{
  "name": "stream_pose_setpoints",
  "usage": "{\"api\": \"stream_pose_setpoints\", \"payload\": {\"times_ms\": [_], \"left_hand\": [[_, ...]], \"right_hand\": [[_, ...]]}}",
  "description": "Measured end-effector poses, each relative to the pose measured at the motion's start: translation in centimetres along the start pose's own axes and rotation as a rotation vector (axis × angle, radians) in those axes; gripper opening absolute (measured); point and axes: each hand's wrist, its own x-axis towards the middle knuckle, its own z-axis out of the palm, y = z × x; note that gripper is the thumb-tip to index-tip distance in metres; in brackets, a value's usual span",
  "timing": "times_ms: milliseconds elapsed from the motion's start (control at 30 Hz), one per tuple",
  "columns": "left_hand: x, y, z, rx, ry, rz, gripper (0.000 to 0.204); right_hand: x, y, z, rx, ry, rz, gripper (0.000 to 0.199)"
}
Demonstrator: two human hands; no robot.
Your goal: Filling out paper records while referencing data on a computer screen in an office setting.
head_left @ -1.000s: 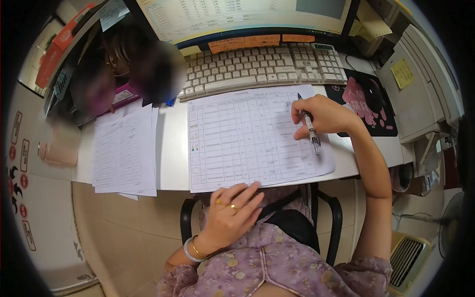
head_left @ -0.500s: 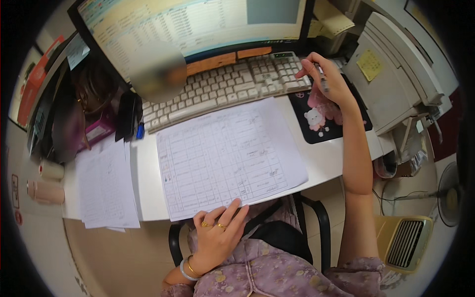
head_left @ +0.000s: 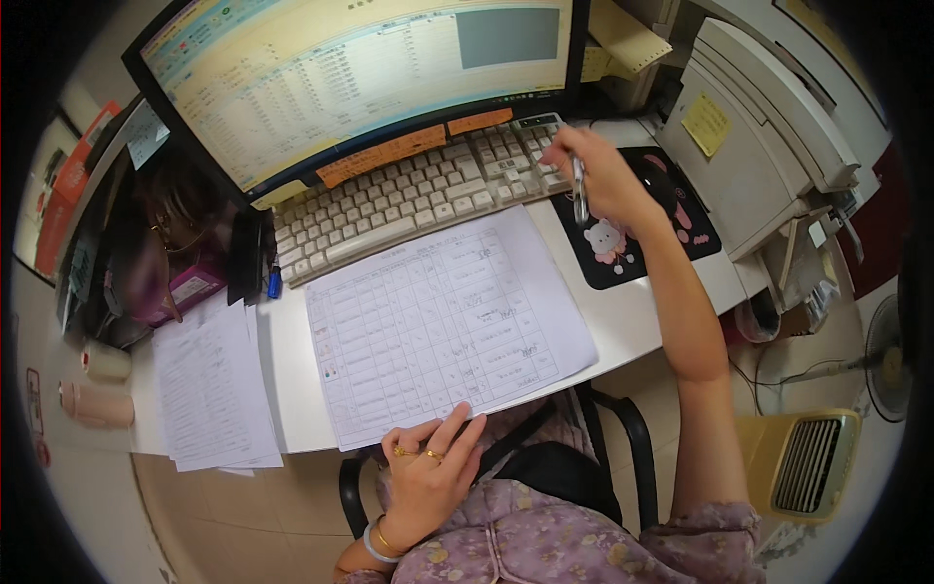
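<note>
My right hand (head_left: 605, 177) is over the right end of the white keyboard (head_left: 409, 206), with its fingertips by the number keys. A slim silvery pen (head_left: 581, 195) is held in it, pointing down toward the mouse mat. My left hand (head_left: 431, 475) rests at the front edge of a printed table sheet (head_left: 438, 321). Its fingers are stretched out, the tips touching the paper's lower edge, and nothing is in it. Handwritten marks show in the sheet's right columns.
Behind the keyboard stands a lit monitor (head_left: 360, 92). A dark mouse (head_left: 658, 185) lies on a black patterned mat (head_left: 608, 268), beside a bulky printer (head_left: 759, 127). More papers (head_left: 214, 389) and a blue-capped pen (head_left: 274, 282) are at left.
My right hand has shifted slightly left and turned, so the pen shows more plainly. My left hand stays at the sheet's edge. The whole view has tilted a little.
</note>
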Motion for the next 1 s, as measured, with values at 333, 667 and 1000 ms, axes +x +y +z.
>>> {"api": "stream_pose_setpoints", "payload": {"times_ms": [333, 667, 1000], "left_hand": [[-0.4, -0.1, 0.5, -0.002, 0.034, -0.002, 0.049], [-0.4, -0.1, 0.7, 0.0, 0.057, -0.002, 0.044], [-0.6, 0.0, 0.8, -0.021, 0.093, 0.022, 0.048]], "right_hand": [[-0.3, -1.5, 1.3, 0.103, -0.018, -0.009, 0.023], [-0.4, -1.2, 0.4, 0.064, -0.045, 0.035, 0.021], [-0.5, -1.7, 0.5, 0.093, -0.068, 0.091, 0.025]]}}
